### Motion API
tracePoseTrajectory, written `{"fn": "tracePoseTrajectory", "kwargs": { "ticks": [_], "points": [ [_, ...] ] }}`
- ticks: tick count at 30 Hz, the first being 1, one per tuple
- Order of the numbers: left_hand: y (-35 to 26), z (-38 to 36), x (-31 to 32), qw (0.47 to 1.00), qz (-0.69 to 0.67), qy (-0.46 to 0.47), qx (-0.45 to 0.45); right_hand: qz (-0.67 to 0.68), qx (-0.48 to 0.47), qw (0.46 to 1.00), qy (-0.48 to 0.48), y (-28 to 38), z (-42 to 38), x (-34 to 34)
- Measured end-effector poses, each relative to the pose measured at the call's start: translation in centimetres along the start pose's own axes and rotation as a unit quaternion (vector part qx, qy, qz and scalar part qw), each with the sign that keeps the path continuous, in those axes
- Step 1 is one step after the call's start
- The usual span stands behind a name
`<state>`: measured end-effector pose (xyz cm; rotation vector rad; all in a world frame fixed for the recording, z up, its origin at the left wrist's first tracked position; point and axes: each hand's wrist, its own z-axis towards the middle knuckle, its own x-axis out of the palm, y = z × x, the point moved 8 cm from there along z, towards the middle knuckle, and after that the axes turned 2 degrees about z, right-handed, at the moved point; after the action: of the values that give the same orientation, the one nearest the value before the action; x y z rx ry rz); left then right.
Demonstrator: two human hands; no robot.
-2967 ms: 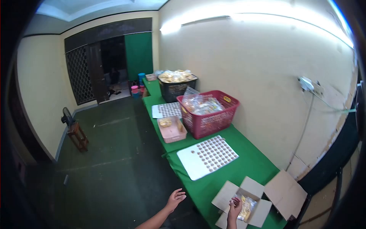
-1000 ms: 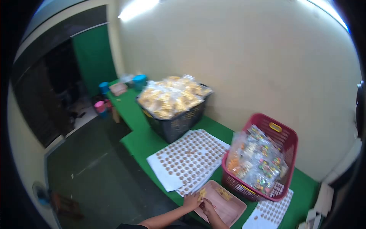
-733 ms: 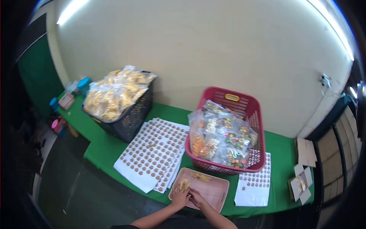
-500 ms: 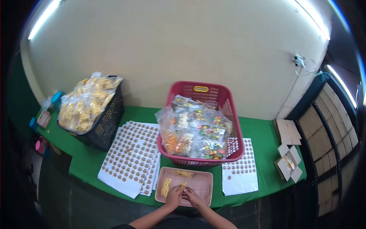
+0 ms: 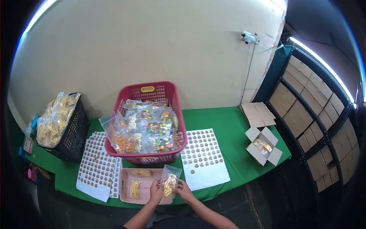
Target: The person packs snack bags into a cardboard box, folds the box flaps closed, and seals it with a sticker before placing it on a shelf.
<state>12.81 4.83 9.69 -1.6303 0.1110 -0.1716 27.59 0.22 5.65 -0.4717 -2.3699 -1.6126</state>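
Between my two hands is a clear plastic bag of yellow stick-shaped snacks, held up over the right end of a pink tray. My left hand grips the bag's left edge, and my right hand pinches its right edge. Two more pieces of the same kind lie in the tray: a snack bag at the left and another bag along the back. The fingers partly cover the sides of the held bag.
Behind the tray stands a red basket full of snack bags. Sticker sheets lie left, another sticker sheet right. A black crate with yellow snack bags is far left. An open carton holds bags, near flat cardboard.
The view has turned right, so things sit further left. The snack bag, earlier low and mostly hidden in my hands, is now raised and faces me, held at both sides.
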Motion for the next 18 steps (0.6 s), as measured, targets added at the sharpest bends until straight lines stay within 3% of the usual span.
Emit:
{"fn": "tracePoseTrajectory", "kwargs": {
  "ticks": [3,5,8,18],
  "points": [
    [1.1,-0.5,6.7,0.997,-0.071,0.003,-0.039,0.017,-0.018,0.999,-0.034,3.4,-2.5,-5.6],
    [2.2,-0.9,12.0,0.984,-0.121,0.051,-0.121,0.024,-0.027,0.997,-0.072,4.6,-4.3,-10.3],
    [3.1,-1.4,20.2,0.973,-0.082,0.142,-0.164,-0.002,-0.035,0.992,-0.117,6.6,-7.9,-17.0],
    [3.7,-3.6,42.5,0.927,-0.03,0.335,-0.167,0.091,-0.138,0.942,-0.293,10.6,-18.8,-34.0]
  ]
}}
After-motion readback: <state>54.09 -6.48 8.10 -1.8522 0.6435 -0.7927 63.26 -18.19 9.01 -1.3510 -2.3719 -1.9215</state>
